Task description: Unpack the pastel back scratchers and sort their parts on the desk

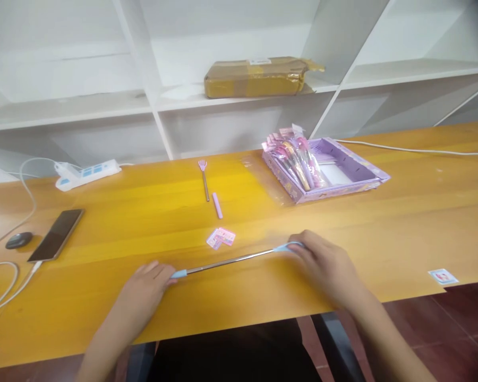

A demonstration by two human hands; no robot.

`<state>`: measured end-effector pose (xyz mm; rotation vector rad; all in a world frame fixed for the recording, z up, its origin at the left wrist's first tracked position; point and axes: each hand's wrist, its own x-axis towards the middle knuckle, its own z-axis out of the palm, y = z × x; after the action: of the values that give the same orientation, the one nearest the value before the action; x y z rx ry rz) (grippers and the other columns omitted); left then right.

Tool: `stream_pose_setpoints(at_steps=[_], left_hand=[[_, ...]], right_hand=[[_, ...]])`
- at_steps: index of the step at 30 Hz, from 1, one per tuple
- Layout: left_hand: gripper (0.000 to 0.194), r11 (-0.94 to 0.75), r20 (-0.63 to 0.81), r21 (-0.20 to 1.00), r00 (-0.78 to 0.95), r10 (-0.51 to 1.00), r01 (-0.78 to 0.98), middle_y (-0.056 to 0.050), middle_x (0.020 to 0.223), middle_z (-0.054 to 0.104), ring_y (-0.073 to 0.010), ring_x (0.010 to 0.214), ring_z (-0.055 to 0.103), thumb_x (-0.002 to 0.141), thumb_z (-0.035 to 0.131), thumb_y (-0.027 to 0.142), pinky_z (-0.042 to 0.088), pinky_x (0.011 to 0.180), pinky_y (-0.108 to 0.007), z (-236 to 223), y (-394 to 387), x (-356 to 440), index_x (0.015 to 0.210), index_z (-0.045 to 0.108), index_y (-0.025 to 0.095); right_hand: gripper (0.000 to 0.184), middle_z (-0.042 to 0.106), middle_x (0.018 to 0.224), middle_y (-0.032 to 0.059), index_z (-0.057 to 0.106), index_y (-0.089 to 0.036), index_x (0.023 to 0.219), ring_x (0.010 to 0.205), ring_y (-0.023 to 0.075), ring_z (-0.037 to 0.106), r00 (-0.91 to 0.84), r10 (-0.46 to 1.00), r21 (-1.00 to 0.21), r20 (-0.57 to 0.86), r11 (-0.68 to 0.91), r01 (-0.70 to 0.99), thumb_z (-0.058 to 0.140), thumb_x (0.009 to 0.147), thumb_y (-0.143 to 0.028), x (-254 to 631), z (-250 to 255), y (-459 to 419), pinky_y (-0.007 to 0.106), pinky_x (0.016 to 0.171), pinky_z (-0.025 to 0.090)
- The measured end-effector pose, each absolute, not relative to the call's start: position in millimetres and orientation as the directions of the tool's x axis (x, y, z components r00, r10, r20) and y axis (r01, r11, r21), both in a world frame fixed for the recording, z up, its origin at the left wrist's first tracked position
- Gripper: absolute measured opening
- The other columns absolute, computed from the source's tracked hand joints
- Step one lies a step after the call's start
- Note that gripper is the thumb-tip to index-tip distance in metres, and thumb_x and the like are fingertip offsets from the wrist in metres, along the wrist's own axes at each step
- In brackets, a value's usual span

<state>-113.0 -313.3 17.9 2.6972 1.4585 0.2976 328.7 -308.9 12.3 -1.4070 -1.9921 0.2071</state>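
Gripping blue-ended rod; hands curled

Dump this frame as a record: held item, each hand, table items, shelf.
held: thin silver metal rod with light-blue ends
left hand: at one blue end
right hand: at the other
near centre: pink claw-headed metal stick, lilac plastic tube, small pink printed cards
right: open purple cardboard tray with plastic-wrapped sticks
left: black rectangular phone, white power strip
shelf: brown taped carton
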Motion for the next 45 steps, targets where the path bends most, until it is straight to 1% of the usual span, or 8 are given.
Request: stream_pose_setpoints(at_steps=[3, 6, 14, 26, 32, 37, 41, 45], left_hand=[[0.047, -0.465, 0.007, 0.279, 0.483, 0.876, 0.840, -0.003, 0.084, 0.066, -0.0218, 0.077, 0.063, 0.117, 0.038, 0.043, 0.051, 0.075, -0.033, 27.6, -311.7, -147.5, 0.085, 0.066, 0.023], [0.048, -0.417, -0.004, 0.329, 0.443, 0.897, 0.847, -0.002, 0.083, 0.065, -0.0214, 0.076, 0.062, 0.116, 0.038, 0.047, 0.051, 0.072, -0.031, 30.6, -310.6, -176.3, 0.083, 0.064, 0.024], [0.049, -0.396, 0.039, 0.248, 0.399, 0.916, 0.884, -0.002, 0.080, 0.059, -0.0218, 0.073, 0.057, 0.114, 0.041, 0.050, 0.045, 0.069, -0.031, 23.9, -308.5, -181.2, 0.078, 0.061, 0.023], [0.061, -0.333, -0.059, 0.307, 0.367, 0.928, 0.892, -0.005, 0.086, 0.065, -0.0253, 0.083, 0.062, 0.113, 0.032, 0.064, 0.052, 0.077, -0.037, 15.4, -306.4, -174.4, 0.083, 0.067, 0.024], [0.058, -0.484, 0.143, 0.152, 0.465, 0.874, 0.862, -0.004, 0.094, 0.073, -0.0248, 0.086, 0.069, 0.116, 0.031, 0.058, 0.055, 0.081, -0.038, 1.1, -303.7, -167.2, 0.100, 0.075, 0.024], [0.041, -0.595, 0.349, -0.024, 0.565, 0.748, 0.803, -0.006, 0.099, 0.074, -0.0220, 0.086, 0.073, 0.118, 0.039, 0.043, 0.057, 0.077, -0.034, -3.2, -311.9, -143.2, 0.116, 0.072, 0.020], [0.034, -0.588, 0.396, -0.128, 0.585, 0.708, 0.799, -0.006, 0.093, 0.073, -0.0215, 0.078, 0.072, 0.117, 0.042, 0.036, 0.056, 0.069, -0.032, 1.1, -315.4, -126.7, 0.116, 0.071, 0.018], [0.035, -0.579, 0.397, -0.167, 0.592, 0.701, 0.798, -0.007, 0.093, 0.073, -0.0215, 0.073, 0.073, 0.118, 0.039, 0.035, 0.055, 0.062, -0.032, 16.1, -311.0, -131.5, 0.117, 0.070, 0.018]], right_hand=[[0.020, 0.072, 0.085, 0.0025, 0.069, -0.027, 0.102, 0.065, 0.0173, 0.065, -0.089, 0.866, -0.458, 0.492, 0.344, 0.820, 0.056, 0.111, -0.040, 373.0, 15.0, -312.5, 0.029, 0.065, 0.051], [0.022, 0.074, 0.085, 0.0041, 0.071, -0.027, 0.098, 0.064, 0.0175, 0.065, -0.001, 0.838, -0.420, 0.545, 0.274, 0.865, 0.059, 0.108, -0.042, 413.5, 12.7, -315.6, 0.030, 0.063, 0.049], [0.022, 0.075, 0.081, 0.0060, 0.074, -0.026, 0.091, 0.066, 0.0190, 0.070, 0.098, 0.847, -0.456, 0.523, 0.181, 0.871, 0.064, 0.104, -0.041, 451.7, 1.2, -312.1, 0.031, 0.069, 0.052], [0.030, 0.072, 0.083, 0.0047, 0.071, -0.023, 0.093, 0.070, 0.0206, 0.066, 0.149, 0.897, -0.542, 0.416, 0.113, 0.833, 0.057, 0.103, -0.048, 438.8, -25.2, -296.9, 0.033, 0.070, 0.052], [0.028, 0.072, 0.090, 0.0090, 0.070, -0.020, 0.103, 0.075, 0.0237, 0.067, 0.091, 0.888, -0.337, 0.452, 0.075, 0.939, 0.045, 0.107, -0.032, 422.9, -37.2, -291.8, 0.035, 0.070, 0.049], [0.022, 0.068, 0.092, 0.0084, 0.066, -0.018, 0.105, 0.073, 0.0205, 0.065, -0.076, 0.941, -0.260, 0.330, 0.168, 0.951, 0.045, 0.102, -0.013, 383.2, -25.8, -300.7, 0.031, 0.067, 0.046], [0.027, 0.065, 0.088, 0.0069, 0.063, -0.017, 0.106, 0.060, 0.0171, 0.056, -0.082, 0.959, -0.153, 0.271, 0.127, 0.980, 0.043, 0.096, -0.002, 355.2, -16.5, -300.2, 0.030, 0.058, 0.036], [0.024, 0.063, 0.086, 0.0064, 0.062, -0.017, 0.102, 0.061, 0.0172, 0.055, -0.062, 0.921, -0.147, 0.384, 0.127, 0.981, 0.044, 0.097, -0.003, 350.7, -0.7, -288.9, 0.029, 0.057, 0.034]])
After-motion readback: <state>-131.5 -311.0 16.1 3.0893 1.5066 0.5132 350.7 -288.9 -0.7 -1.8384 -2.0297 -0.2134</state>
